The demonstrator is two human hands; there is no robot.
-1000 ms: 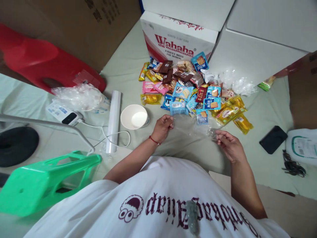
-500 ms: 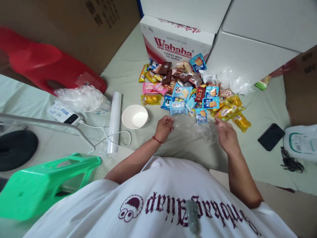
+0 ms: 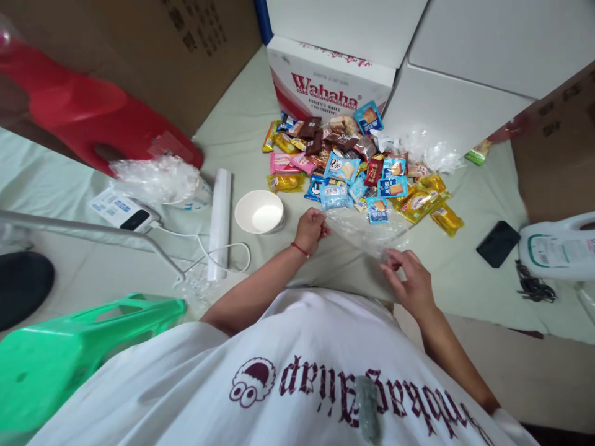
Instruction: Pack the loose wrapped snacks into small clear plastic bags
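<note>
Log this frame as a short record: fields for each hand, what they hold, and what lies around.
left hand: pinches one edge of the clear plastic bag
right hand: pinches the bag's near edge
bag: stretched between both hands, above the sheet
beyond: snack packets piled before the Wahaha box
left of hands: paper bowl, plastic roll
right: black phone

Pale green sheet (image 3: 242, 133) covers the whole surface. Sitting on it: a big pile of snack packets (image 3: 357, 170) up against the Wahaha box (image 3: 332, 87), a white paper bowl (image 3: 259, 212), a plastic roll (image 3: 219, 220), a black phone (image 3: 498, 243), and a white power bank (image 3: 123, 210).
</note>
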